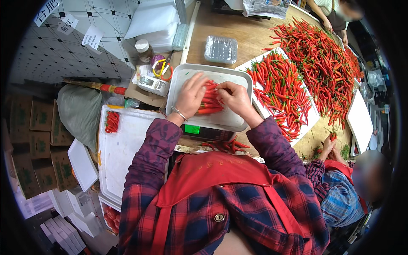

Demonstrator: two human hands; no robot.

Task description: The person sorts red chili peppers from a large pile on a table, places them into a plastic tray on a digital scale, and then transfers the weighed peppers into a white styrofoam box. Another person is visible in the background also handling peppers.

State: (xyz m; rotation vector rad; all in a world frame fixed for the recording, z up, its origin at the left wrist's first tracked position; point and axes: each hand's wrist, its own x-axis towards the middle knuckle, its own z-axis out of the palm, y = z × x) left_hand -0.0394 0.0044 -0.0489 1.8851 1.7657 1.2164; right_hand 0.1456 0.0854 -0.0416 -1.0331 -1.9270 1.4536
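Red chili peppers (209, 103) lie side by side in the grey metal pan (178, 70) of a digital scale (207, 133). My left hand (192, 95), with a bangle at the wrist, is spread along their left ends and partly covers them. At their right ends are the bent fingers of my right hand (237, 97), thumb and forefinger close together. Whether a pepper is pinched there is hidden. The scale's green display (192, 129) is lit. More loose chilies (226, 145) lie below the scale, at the table edge nearest me.
To the right, a white foam tray (314, 110) holds chilies beside a large chili heap (318, 67). Beyond the pan sits a clear plastic box (221, 49). At left are a tape dispenser (153, 85) and a packed chili box (112, 121) on white foam. Two other people work at right.
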